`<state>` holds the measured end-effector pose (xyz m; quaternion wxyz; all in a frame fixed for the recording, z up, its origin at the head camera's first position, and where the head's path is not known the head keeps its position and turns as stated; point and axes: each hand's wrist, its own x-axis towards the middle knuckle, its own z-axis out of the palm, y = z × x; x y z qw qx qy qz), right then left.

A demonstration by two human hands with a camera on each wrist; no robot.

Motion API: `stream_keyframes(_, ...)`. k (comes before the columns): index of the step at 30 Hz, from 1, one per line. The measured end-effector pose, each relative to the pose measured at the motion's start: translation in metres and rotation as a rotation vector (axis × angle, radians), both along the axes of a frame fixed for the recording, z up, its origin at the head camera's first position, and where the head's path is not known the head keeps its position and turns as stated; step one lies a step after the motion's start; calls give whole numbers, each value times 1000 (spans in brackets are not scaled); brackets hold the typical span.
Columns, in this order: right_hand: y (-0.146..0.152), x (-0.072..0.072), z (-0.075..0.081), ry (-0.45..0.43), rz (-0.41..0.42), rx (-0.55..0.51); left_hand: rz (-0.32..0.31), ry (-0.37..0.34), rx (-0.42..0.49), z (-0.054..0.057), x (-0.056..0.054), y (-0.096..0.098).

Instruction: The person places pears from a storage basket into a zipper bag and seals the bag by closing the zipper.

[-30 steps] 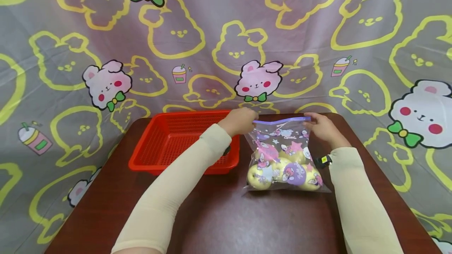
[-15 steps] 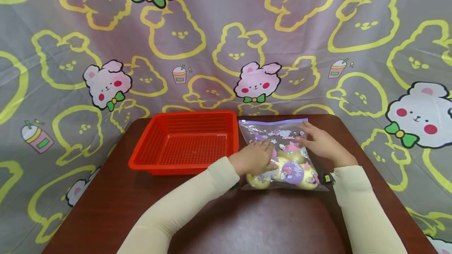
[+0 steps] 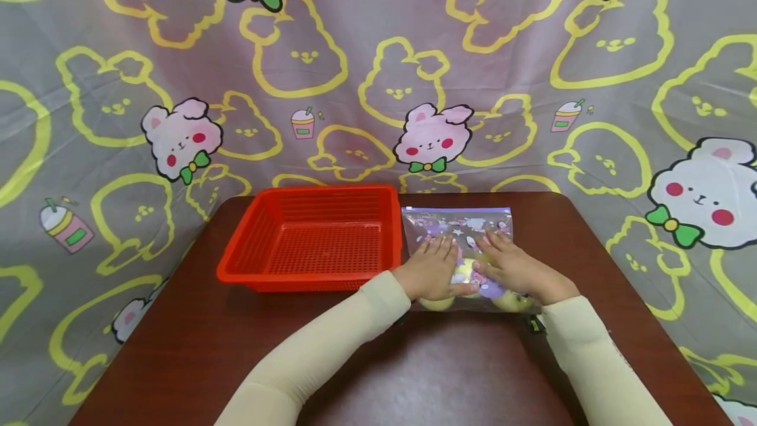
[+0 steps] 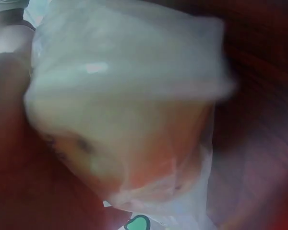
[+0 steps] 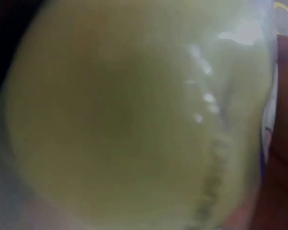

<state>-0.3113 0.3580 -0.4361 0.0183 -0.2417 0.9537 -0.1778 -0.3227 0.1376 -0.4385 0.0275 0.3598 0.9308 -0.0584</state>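
Note:
A clear zip bag with pink and purple prints lies on the table, its purple zip strip along the far edge. Several pale yellow round fruits, like apples or pears, fill its near half. My left hand rests on the bag's left side, fingers spread and straight. From the right, my right hand lies over the other side, fingers extended toward the middle. Close up in the left wrist view is a blurred fruit under the plastic. A greenish-yellow fruit fills most of the right wrist view.
A red plastic basket with perforated walls stands just left of the bag, with nothing in it. The dark brown table ends at a patterned cloth hung behind and on both sides.
The left hand has let go of the zip strip and come down onto the bag's front. The right hand has moved from the top right corner onto the bag, which now lies flatter.

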Motion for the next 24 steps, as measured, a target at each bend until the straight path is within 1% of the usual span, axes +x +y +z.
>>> stream_keyframes(2,0,-2,-5,35,9,30,4,-15,9,-2,-2,-1)
stream_keyframes(5,-1,-5,-9,54,12,36,13,-28,12,-2,-4,-3)
stream_keyframes(10,-6,-9,-2,38,7,25,26,-26,1,2,-10,-4)
stream_keyframes(13,-6,-13,4,11,-3,6,19,3,-20,9,-14,-4)
stream_keyframes(16,-2,-19,10,-24,-28,-20,1,50,-44,21,-18,-6)
stream_keyframes(19,3,-24,18,-38,-55,-30,-7,72,-50,38,-20,-10)
stream_keyframes(21,5,-27,25,-45,-72,-25,4,77,-47,51,-21,-16)
stream_keyframes(24,7,-32,37,-41,-81,-9,40,60,-14,70,-24,-28)
